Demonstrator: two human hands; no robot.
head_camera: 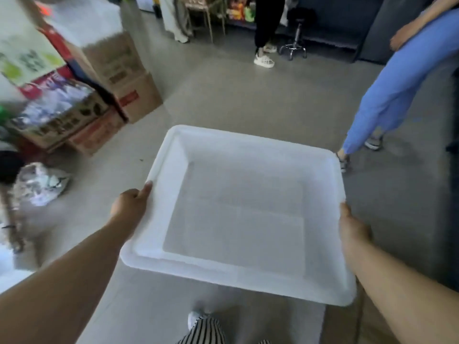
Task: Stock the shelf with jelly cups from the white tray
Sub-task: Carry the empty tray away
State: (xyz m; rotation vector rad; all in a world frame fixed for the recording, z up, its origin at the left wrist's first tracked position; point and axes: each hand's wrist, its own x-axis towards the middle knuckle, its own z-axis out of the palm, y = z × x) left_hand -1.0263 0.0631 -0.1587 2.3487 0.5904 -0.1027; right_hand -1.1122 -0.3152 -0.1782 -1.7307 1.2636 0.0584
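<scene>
Both hands grasp the white tray [173, 155] by its rims above the floor [223, 95]: left hand [129, 204], right hand [352, 229].

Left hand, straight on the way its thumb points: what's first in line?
The left hand grips the white tray rim. Ahead along it, likely the cardboard boxes on the floor; depth unclear.

I see my left hand [129, 204] gripping the left rim of a shallow white plastic tray [260, 150], thumb on top; my right hand [352, 232] grips the opposite rim. Stacked brown cardboard boxes [124, 73] stand beyond my left hand.
</scene>
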